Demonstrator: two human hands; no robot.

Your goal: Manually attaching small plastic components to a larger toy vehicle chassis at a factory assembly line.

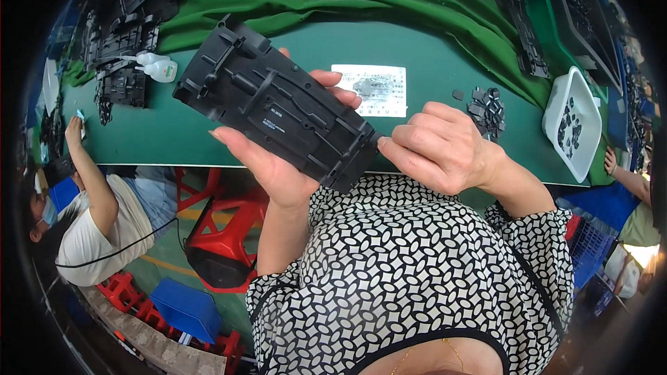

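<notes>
Left hand (pixel 274 177) clasps a rectangular black moulded-plastic plate (pixel 278 107) between thumb and fingers; right hand (pixel 441 149) pinches closed at its end, grip contents unclear. Lopsided fingertip pressure could twist it loose.

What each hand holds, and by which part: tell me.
The left hand holds a black moulded panel by its long edges. The right hand is at its right end; whether it pinches anything cannot be told.
</notes>
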